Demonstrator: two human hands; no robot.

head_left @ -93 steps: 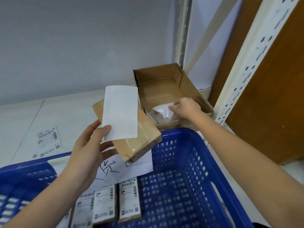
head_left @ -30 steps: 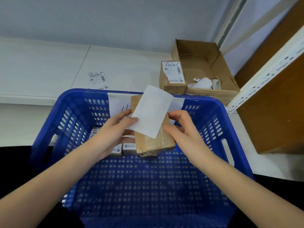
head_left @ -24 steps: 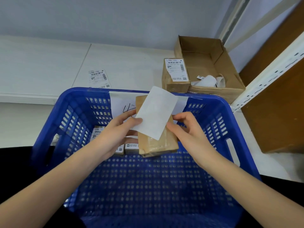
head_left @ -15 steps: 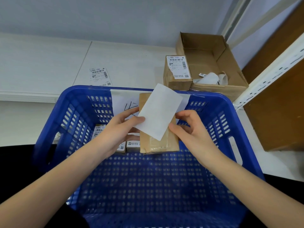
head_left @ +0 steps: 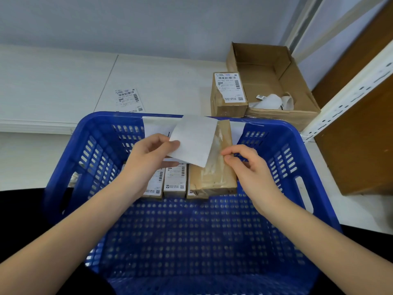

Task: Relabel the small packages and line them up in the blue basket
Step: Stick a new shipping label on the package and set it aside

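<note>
A brown taped package point(head_left: 214, 173) lies in the blue basket point(head_left: 276, 133), at the right end of a row of labelled packages point(head_left: 175, 180). My left hand point(head_left: 148, 160) pinches the lower left corner of a white label point(head_left: 192, 139), blank side up, held over the package's far end. My right hand point(head_left: 248, 165) rests against the package's right side, thumb and forefinger pinched at its top edge. My left hand hides part of the row.
Beyond the basket a labelled brown package point(head_left: 228, 95) stands on the white shelf beside an open cardboard box point(head_left: 274, 81) holding paper scraps point(head_left: 271, 102). A loose printed label point(head_left: 128, 100) lies on the shelf. A white shelving post point(head_left: 348, 88) rises at right.
The brown package came down from my hands into the basket row. The label slid left off the package's top. My right hand shifted to the package's right edge.
</note>
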